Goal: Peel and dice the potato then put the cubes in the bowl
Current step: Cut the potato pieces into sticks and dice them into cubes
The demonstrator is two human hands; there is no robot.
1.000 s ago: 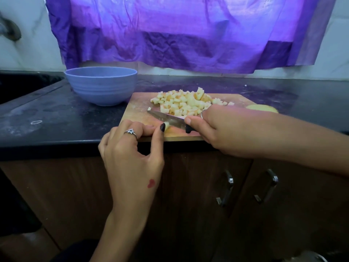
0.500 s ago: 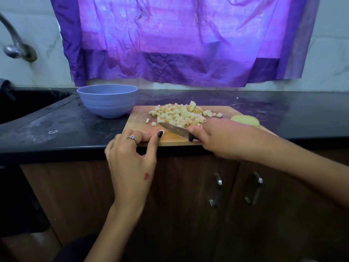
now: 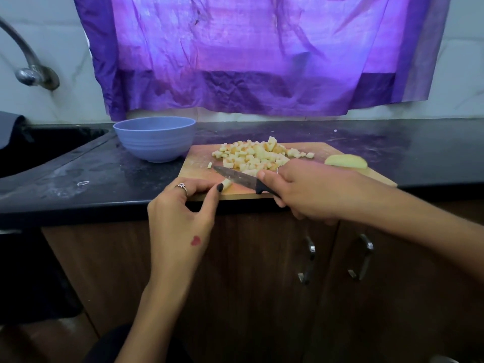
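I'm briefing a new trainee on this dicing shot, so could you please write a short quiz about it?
1. True or false: the cubes are already in the bowl.
2. Which hand holds the knife? A) left B) right
3. What does the left hand pinch on the board?

Key
1. False: they are piled on the board.
2. B: the right hand grips the handle.
3. A potato strip, beside the blade.
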